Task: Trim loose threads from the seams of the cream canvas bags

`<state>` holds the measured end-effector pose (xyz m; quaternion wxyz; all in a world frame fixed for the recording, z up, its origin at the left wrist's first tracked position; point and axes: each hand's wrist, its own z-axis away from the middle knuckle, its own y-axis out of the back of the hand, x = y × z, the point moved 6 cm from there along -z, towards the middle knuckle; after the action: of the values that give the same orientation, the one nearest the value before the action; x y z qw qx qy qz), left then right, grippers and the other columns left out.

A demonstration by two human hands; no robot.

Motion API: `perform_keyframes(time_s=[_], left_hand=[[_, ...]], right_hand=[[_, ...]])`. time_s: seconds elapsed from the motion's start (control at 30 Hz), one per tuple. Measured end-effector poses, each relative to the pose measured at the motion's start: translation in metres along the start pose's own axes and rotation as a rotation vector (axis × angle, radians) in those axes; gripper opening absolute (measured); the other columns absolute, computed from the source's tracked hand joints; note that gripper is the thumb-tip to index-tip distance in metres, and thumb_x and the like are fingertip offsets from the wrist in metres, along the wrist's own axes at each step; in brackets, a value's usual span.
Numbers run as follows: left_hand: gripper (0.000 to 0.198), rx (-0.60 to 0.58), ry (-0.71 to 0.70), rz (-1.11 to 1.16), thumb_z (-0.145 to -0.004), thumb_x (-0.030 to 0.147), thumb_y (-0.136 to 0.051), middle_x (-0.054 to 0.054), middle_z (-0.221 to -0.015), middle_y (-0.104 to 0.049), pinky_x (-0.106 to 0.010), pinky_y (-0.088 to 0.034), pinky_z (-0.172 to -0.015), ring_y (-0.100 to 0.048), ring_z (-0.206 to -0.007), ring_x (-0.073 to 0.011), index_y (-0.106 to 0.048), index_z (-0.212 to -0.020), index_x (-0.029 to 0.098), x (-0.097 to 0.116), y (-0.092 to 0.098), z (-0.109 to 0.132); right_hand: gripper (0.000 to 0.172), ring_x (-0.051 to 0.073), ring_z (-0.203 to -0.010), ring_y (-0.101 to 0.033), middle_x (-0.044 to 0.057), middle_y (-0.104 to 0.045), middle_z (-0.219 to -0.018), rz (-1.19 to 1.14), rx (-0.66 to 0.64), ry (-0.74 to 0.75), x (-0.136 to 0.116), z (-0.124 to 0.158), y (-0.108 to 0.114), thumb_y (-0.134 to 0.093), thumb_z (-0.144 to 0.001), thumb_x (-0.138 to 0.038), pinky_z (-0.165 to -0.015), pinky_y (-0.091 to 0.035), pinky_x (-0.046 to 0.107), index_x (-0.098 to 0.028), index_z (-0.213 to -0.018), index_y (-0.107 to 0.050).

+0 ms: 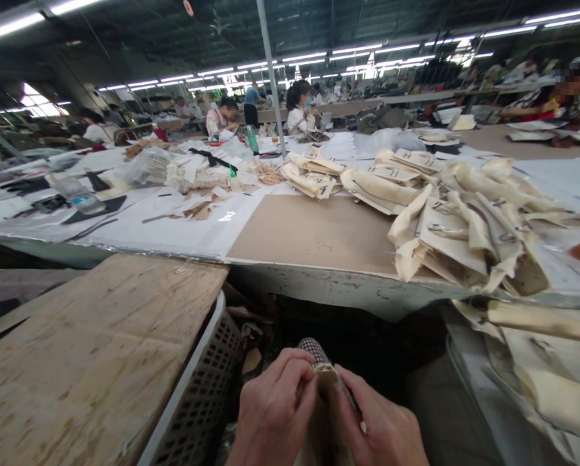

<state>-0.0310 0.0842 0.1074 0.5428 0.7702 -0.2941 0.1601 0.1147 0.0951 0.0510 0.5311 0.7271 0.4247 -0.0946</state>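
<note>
- Your left hand (275, 404): thumb and fingertips pinched together on the left edge of a cream fabric piece (327, 414).
- Your right hand (382, 414): thumb and fingers clamped on the same piece's right edge.
- Fabric piece sits low and central, between your two hands, below the front edge of the worktable (188, 230); its top edge bends between your grips.
- Checked cloth (314, 349) just beyond that top edge; whether the two touch, hard to say from this angle.
- To your left, a pale slatted basket (205, 382), with a worn brown board (100, 343) beside it.
- Ahead on the table, a tan sheet (314, 230) lying flat.
- Right of it, a loose heap of cream pieces (465, 226), dark markings on several, partly overlapping the sheet.
- Lower right, near you, more cream pieces (547, 362).
- Farther back, a green bottle (252, 139) stands upright; co-workers sit beyond.
</note>
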Motion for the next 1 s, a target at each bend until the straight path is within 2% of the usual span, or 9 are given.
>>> perform_keyframes(time_s=[0.2, 0.33, 0.47, 0.53, 0.6, 0.7, 0.8, 1.0], left_hand=[[0.018, 0.034, -0.048, -0.060, -0.085, 0.005, -0.048, -0.001, -0.088, -0.067, -0.020, -0.051, -0.064, -0.067, -0.072, -0.0121, -0.053, -0.078, 0.020, 0.005, -0.003, 0.001], [0.017, -0.033, -0.067, -0.048, -0.082, 0.005, -0.049, -0.001, -0.091, -0.068, -0.023, -0.053, -0.067, -0.068, -0.077, -0.0145, -0.053, -0.077, 0.021, 0.005, -0.006, 0.003], [0.016, -0.114, 0.037, 0.020, -0.085, 0.006, -0.052, -0.002, -0.102, -0.069, -0.023, -0.055, -0.075, -0.068, -0.087, -0.0144, -0.052, -0.082, 0.022, -0.004, -0.006, 0.007], [0.013, -0.105, 0.106, 0.029, -0.086, 0.010, -0.055, -0.002, -0.103, -0.069, -0.023, -0.056, -0.077, -0.068, -0.090, -0.0145, -0.053, -0.088, 0.023, -0.010, -0.003, 0.009], [0.011, -0.084, 0.117, 0.021, -0.088, 0.013, -0.057, -0.003, -0.103, -0.069, -0.022, -0.056, -0.079, -0.069, -0.093, -0.0150, -0.054, -0.093, 0.023, -0.011, 0.000, 0.009], [0.012, -0.038, 0.027, -0.001, -0.091, 0.012, -0.053, -0.003, -0.104, -0.070, -0.021, -0.057, -0.079, -0.069, -0.094, -0.0151, -0.059, -0.090, 0.022, -0.004, 0.002, 0.004], [0.017, 0.026, -0.094, -0.043, -0.092, 0.010, -0.050, -0.004, -0.099, -0.071, -0.019, -0.057, -0.074, -0.071, -0.086, -0.0137, -0.062, -0.088, 0.021, 0.004, 0.003, 0.000], [0.020, 0.061, -0.277, -0.185, -0.091, 0.006, -0.051, -0.006, -0.096, -0.074, -0.025, -0.059, -0.074, -0.072, -0.082, -0.0169, -0.067, -0.098, 0.016, 0.015, 0.002, 0.001]], right_hand=[[0.031, 0.016, -0.077, -0.077, 0.004, -0.077, -0.103, 0.028, -0.096, 0.067, 0.003, -0.002, 0.002, -0.042, -0.098, -0.023, -0.064, -0.060, 0.016, -0.017, -0.117, -0.066], [0.031, 0.015, -0.079, -0.077, 0.004, -0.077, -0.105, 0.030, -0.107, 0.061, 0.003, -0.002, 0.002, -0.043, -0.097, -0.022, -0.066, -0.060, 0.016, -0.017, -0.118, -0.066], [0.031, 0.015, -0.082, -0.076, 0.004, -0.077, -0.106, 0.005, -0.113, 0.075, 0.001, -0.003, 0.001, -0.043, -0.097, -0.021, -0.067, -0.060, 0.016, -0.016, -0.120, -0.065], [0.031, 0.015, -0.080, -0.076, 0.004, -0.077, -0.105, 0.011, -0.100, 0.085, 0.001, -0.003, 0.002, -0.043, -0.097, -0.021, -0.067, -0.060, 0.016, -0.016, -0.119, -0.065], [0.032, 0.015, -0.080, -0.077, 0.005, -0.077, -0.105, 0.029, -0.089, 0.088, 0.002, -0.003, 0.003, -0.043, -0.097, -0.021, -0.067, -0.060, 0.016, -0.016, -0.118, -0.065], [0.031, 0.016, -0.078, -0.077, 0.006, -0.077, -0.103, 0.060, -0.071, 0.100, 0.003, -0.003, 0.005, -0.043, -0.097, -0.022, -0.067, -0.061, 0.016, -0.015, -0.116, -0.067], [0.031, 0.016, -0.073, -0.077, 0.006, -0.078, -0.100, 0.071, -0.071, 0.098, 0.003, -0.003, 0.005, -0.042, -0.097, -0.022, -0.065, -0.061, 0.017, -0.015, -0.115, -0.067], [0.032, 0.015, -0.071, -0.076, 0.004, -0.078, -0.097, 0.045, -0.114, 0.058, 0.007, -0.004, 0.001, -0.042, -0.098, -0.023, -0.065, -0.061, 0.017, -0.017, -0.118, -0.066]])
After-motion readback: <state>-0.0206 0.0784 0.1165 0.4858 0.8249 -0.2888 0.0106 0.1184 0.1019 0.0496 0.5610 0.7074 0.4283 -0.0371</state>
